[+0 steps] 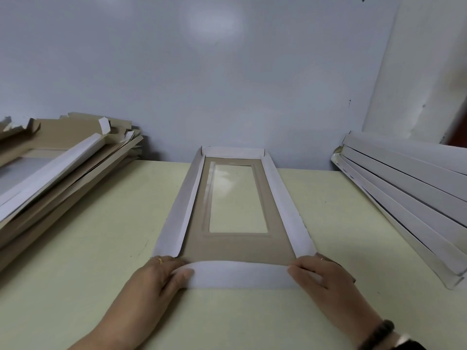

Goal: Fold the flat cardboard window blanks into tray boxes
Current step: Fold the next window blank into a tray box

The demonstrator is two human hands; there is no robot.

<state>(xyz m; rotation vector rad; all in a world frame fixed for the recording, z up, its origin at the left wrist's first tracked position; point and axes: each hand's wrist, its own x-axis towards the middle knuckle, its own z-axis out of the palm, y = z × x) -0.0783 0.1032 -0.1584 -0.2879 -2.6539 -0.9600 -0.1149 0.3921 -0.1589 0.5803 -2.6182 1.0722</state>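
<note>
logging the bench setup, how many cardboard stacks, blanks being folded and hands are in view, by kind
stacks of flat blanks: 1
stacks of folded white trays: 1
window blank being folded: 1
hands: 2, left hand and right hand, both on its near flap
total: 5

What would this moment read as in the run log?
left hand, right hand: grip near white flap | brown cardboard window blank: side flaps folded
</note>
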